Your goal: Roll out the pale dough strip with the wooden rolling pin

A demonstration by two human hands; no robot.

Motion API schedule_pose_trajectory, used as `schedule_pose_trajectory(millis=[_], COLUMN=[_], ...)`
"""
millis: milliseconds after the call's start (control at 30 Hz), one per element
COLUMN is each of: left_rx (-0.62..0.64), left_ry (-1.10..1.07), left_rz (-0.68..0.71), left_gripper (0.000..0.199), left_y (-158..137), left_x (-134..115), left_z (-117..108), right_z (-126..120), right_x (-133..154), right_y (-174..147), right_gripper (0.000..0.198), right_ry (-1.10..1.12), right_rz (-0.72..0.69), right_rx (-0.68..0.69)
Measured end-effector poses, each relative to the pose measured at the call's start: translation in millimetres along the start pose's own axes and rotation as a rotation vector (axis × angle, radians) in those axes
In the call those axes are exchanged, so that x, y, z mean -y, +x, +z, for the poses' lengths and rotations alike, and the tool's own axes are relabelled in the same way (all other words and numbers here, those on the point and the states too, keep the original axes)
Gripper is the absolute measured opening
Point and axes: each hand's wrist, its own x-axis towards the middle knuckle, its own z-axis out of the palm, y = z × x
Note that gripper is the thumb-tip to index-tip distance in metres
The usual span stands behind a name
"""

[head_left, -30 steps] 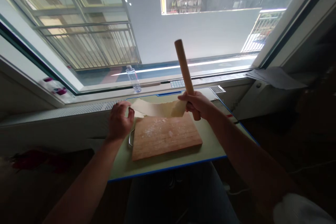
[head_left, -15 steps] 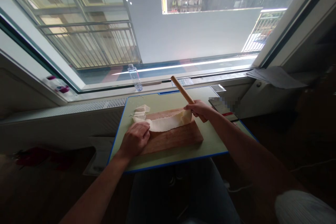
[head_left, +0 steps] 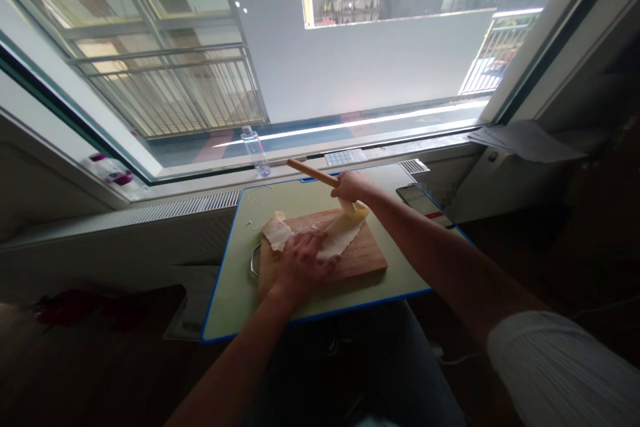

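Note:
A long strip of pale dough point(head_left: 346, 238) lies across a wooden cutting board point(head_left: 367, 259) with a metal handle at its left end. My left hand point(head_left: 306, 259) rests on the middle of the strip, fingers spread over it. Its left end point(head_left: 278, 232) lies crumpled near the board's left edge. My right hand point(head_left: 351, 187) is closed around a wooden rolling pin point(head_left: 315, 173), which points up and to the left. At the board's upper right, the dough's right end curls up by the pin's lower end, just under my right hand.
The board sits on a small pale green table point(head_left: 230, 300) with a blue edge. A phone point(head_left: 423, 203) lies at its right side. On the sill stand a clear plastic bottle point(head_left: 256, 153) and, farther left, a bottle with purple parts point(head_left: 113, 170). Papers point(head_left: 525, 142) lie at right.
My left hand has moved right along the dough, which now bunches nearer the board's middle. My right hand has shifted left and up, and the rolling pin has tilted flatter toward the left.

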Motion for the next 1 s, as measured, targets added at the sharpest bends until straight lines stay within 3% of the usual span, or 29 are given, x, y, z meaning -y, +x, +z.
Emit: schedule_pose_trajectory(millis=[67, 133, 267, 367, 433, 667, 833, 1000], left_rx=[0.039, 0.091, 0.215, 0.263, 0.270, 0.306, 0.301, 0.197], left_ry=[-0.036, -0.085, -0.187, -0.315, -0.413, -0.797, -0.931, -0.846], left_rz=[-0.081, -0.145, -0.206, -0.243, -0.268, -0.315, -0.431, -0.532], left_gripper=[0.065, 0.069, 0.025, 0.015, 0.018, 0.037, 0.044, 0.047], left_y=[-2, -4, 4, 20, 32, 64, 47, 18], left_x=[25, 53, 85, 82, 74, 53, 55, 66], left_z=[-16, -32, -48, -51, -55, -70, -70, -63], right_z=[4, 7, 15, 31, 45, 82, 87, 86], right_x=[1, -2, -16, -31, -42, -53, -40, -36], right_y=[-2, -10, -42, -75, -98, -154, -173, -179], right_gripper=[0.036, 0.033, 0.030, 0.028, 0.032, 0.036, 0.038, 0.036], right_ry=[0.005, 0.023, 0.129, 0.317, 0.409, 0.757, 0.979, 0.987], right_rz=[-0.059, -0.105, -0.104, -0.095, -0.160, -0.093, 0.008, -0.004], right_rx=[-0.044, -0.108, -0.181, -0.064, -0.026, 0.082, 0.237, 0.205])
